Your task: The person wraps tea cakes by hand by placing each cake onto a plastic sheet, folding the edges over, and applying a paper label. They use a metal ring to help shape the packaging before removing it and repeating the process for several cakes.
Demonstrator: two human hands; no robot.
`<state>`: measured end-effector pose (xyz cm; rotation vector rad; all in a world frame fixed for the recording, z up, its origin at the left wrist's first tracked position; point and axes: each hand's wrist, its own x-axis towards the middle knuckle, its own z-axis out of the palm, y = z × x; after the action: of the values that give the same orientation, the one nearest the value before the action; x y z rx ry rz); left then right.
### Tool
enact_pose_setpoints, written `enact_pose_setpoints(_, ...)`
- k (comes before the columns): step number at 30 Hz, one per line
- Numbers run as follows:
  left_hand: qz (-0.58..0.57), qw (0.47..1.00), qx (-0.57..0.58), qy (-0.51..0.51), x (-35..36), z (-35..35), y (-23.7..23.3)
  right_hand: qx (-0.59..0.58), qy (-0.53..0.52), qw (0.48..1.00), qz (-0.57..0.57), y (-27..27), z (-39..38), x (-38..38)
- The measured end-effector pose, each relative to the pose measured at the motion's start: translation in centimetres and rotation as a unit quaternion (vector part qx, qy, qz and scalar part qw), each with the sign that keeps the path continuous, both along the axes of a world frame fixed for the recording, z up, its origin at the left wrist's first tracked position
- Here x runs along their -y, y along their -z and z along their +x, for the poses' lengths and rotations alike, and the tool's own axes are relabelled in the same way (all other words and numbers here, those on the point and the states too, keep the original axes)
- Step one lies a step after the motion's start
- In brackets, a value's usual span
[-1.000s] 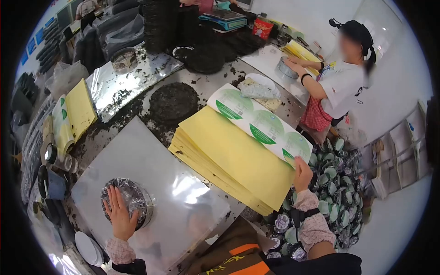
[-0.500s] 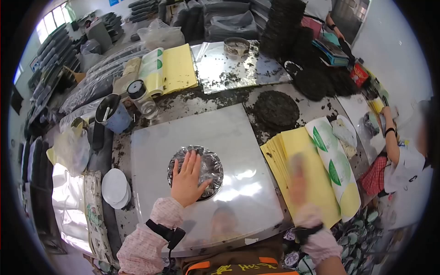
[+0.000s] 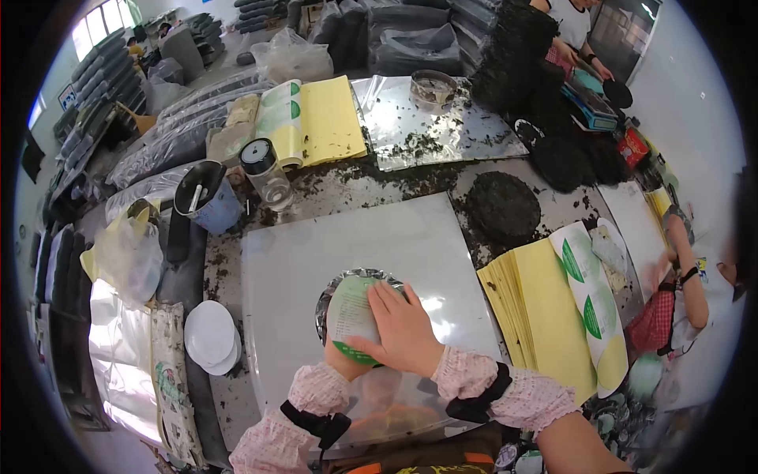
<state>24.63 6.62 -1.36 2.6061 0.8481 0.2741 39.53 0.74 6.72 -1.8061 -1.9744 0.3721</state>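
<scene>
On the grey metal sheet (image 3: 292, 268) lies a round disc wrapped in shiny clear film (image 3: 322, 306). A round green and white printed label (image 3: 350, 316) covers most of it. My right hand (image 3: 401, 332) lies on the label's right side with its fingers stretched out flat. Lower down, at the label's bottom left edge, is my left hand (image 3: 345, 365); its fingers are hidden under the label and behind my right hand.
Yellow sheets (image 3: 553, 316) and a strip of green-printed labels (image 3: 588, 300) lie at the right. A dark round cake (image 3: 503, 207) sits behind. At the left are white discs (image 3: 211, 336), a blue bucket (image 3: 217, 207) and a jar (image 3: 270, 186). Co-workers stand at the right.
My right hand has come from the yellow sheets to the wrapped disc, where a green and white label now lies. My left hand has shifted lower, with its fingers now covered.
</scene>
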Motion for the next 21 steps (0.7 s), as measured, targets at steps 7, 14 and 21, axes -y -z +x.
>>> enact_pose_setpoints(7, -0.084, 0.989, 0.120, 0.030, -0.3, -0.5, -1.3, -0.334, -0.032, 0.939, -0.076, 2.8, 2.1, -2.1)
enact_pose_setpoints(14, -0.078, 0.901, 0.353, -0.240, -1.2, -4.1, -4.0, 0.041, -0.110, 0.993, 0.025, 4.2, -1.0, -2.3)
enact_pose_setpoints(21, -0.314, 0.869, 0.347, -0.161, -3.7, -1.3, -3.5, -0.034, -0.095, 0.994, 0.037, 5.8, -0.8, -2.5)
